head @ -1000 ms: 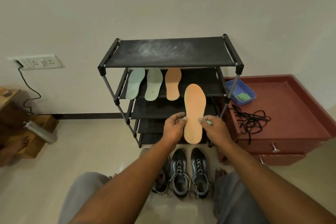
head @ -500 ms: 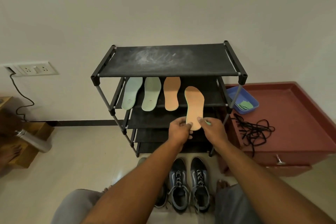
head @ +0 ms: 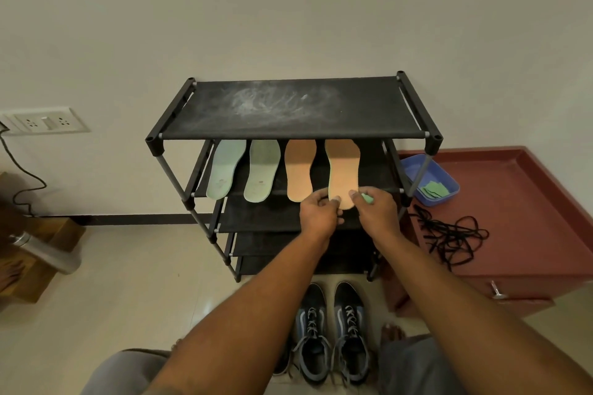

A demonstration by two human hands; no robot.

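Orange insole [head: 342, 170], lately aloft, now lies on shelf [head: 375, 170], 3 o'clock of its twin [head: 300, 170]; left hand [head: 319, 213] and right hand [head: 378, 213] pinch its heel, release pending.

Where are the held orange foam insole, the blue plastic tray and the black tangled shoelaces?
Orange foam insole [head: 342, 170], head view, its middle.
Blue plastic tray [head: 439, 171], head view, bare inner wall.
Black tangled shoelaces [head: 447, 236], head view, tangle's centre.

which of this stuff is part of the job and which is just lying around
In the job: held insole, its heel pinched by left grip and right grip; rack; three shelved insoles.
Lying about: shoes; laces; blue tub; flask; socket.
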